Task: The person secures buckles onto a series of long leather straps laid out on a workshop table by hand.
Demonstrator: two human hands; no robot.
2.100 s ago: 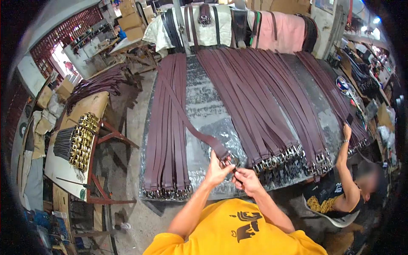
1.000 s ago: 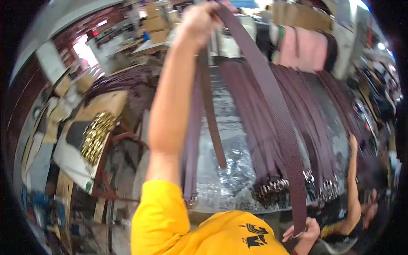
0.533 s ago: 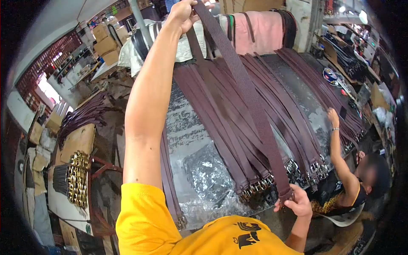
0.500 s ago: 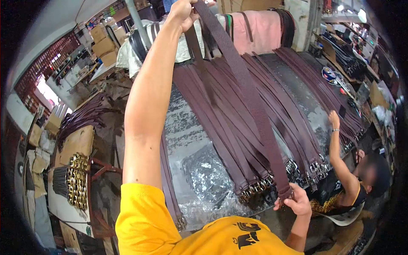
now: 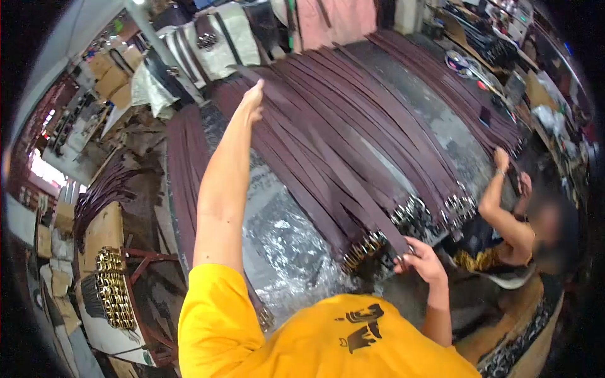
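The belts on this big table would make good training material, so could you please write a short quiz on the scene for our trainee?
1. Multiple choice: what does the wearer's right hand hold? A) A pink cloth; B) the buckle end of a belt; C) a cardboard box.
2. True or false: the visible buckles of the laid-out belts are at the ends nearer the wearer.
3. Fill in one colour word: the stacked buckles on the side table at the left of the view are ____-coloured.

Key: 1. B; 2. True; 3. Gold.
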